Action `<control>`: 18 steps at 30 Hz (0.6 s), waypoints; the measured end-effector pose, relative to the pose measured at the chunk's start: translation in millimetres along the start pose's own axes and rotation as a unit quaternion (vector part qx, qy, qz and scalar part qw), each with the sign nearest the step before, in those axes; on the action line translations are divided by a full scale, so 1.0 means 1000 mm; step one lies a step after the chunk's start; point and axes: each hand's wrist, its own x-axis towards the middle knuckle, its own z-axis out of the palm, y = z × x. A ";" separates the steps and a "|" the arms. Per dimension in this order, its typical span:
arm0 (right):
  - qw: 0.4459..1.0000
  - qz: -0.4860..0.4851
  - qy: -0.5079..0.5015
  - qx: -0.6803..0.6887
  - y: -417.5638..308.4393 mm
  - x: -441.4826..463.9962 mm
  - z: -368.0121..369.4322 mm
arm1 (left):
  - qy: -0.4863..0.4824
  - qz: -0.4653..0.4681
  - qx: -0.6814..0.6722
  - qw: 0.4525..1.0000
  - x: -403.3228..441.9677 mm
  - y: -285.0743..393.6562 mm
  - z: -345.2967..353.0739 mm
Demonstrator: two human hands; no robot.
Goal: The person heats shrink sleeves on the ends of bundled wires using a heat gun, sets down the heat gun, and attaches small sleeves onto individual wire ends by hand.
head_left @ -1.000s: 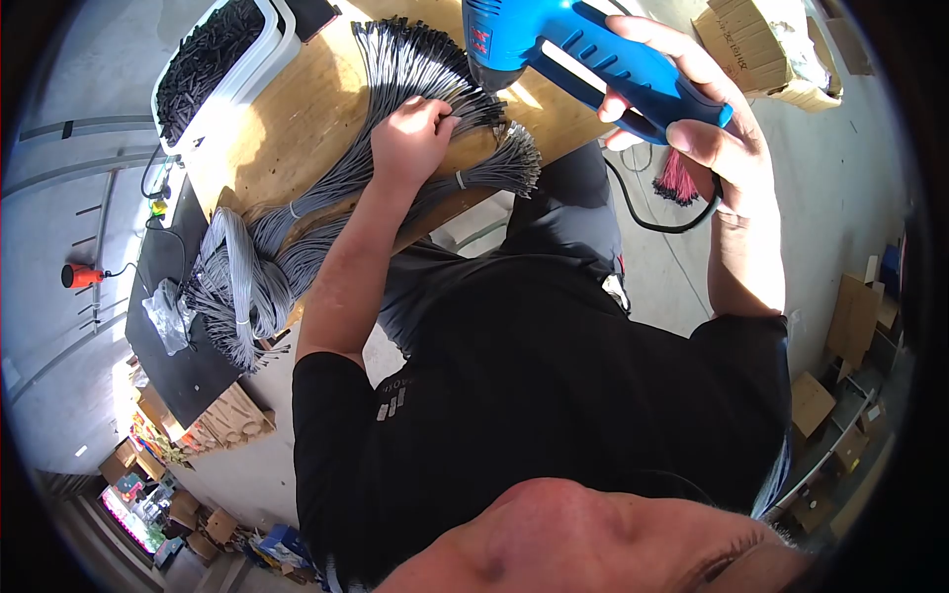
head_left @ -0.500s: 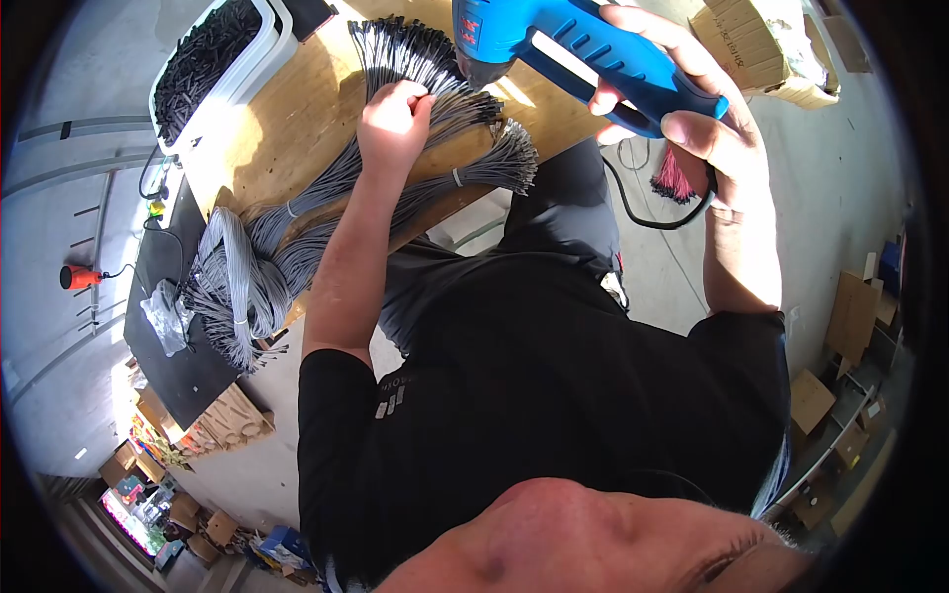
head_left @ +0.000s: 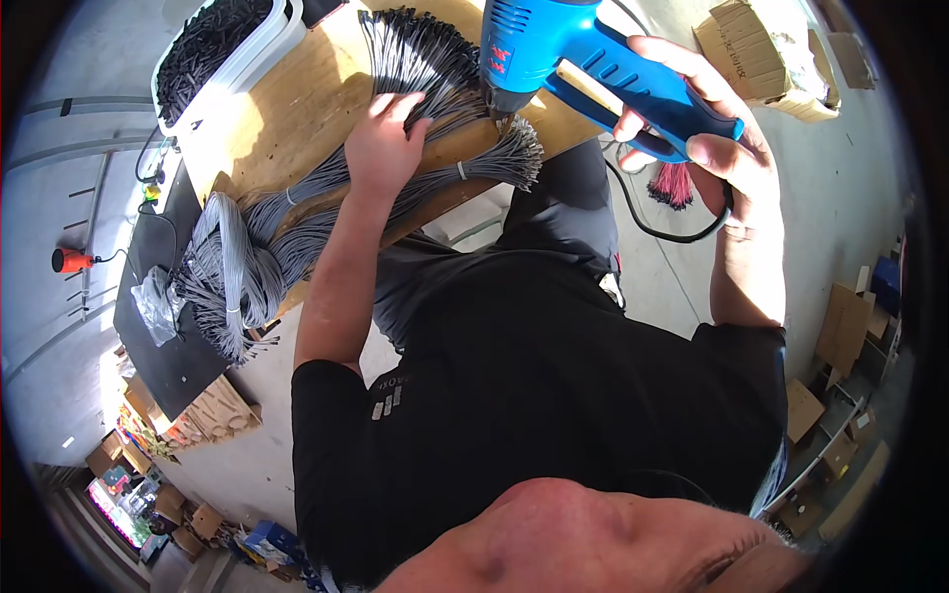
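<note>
My right hand (head_left: 736, 138) is wrapped round the handle of a blue heat gun (head_left: 554, 44). The gun's dark nozzle points down near the end of the wire bundles. My left hand (head_left: 386, 148) lies over the upper bundle of grey wires (head_left: 425, 59), thumb and fingers apart. Black sleeves cover the fanned ends of that bundle. Beside it, nearer my body, a second grey wire bundle (head_left: 494, 163) is tied with a light band and has pale ends. Both rest on a wooden tabletop (head_left: 287, 119).
A white bin (head_left: 267, 49) of short black pieces stands at the back left. More grey wires (head_left: 237, 277) lie on the left, near a plastic bag (head_left: 158, 306). An open cardboard box (head_left: 761, 59) and red wires (head_left: 672, 186) are at right. The gun's black cord loops below my right hand.
My left hand has opened from a closed shape and shifted slightly left and down. The heat gun has moved a little right and down, its nozzle now nearer the second bundle's ends.
</note>
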 end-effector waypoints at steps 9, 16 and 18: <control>0.998 -0.032 0.062 -0.010 -0.010 -0.002 -0.002 | 0.055 0.138 -0.045 0.988 0.011 0.009 0.038; 0.998 -0.024 0.049 -0.018 -0.006 0.017 0.011 | 0.010 0.060 -0.013 0.998 -0.009 0.011 0.001; 0.998 -0.016 0.056 -0.020 -0.006 0.024 0.018 | 0.017 0.052 -0.015 0.998 -0.021 0.009 -0.010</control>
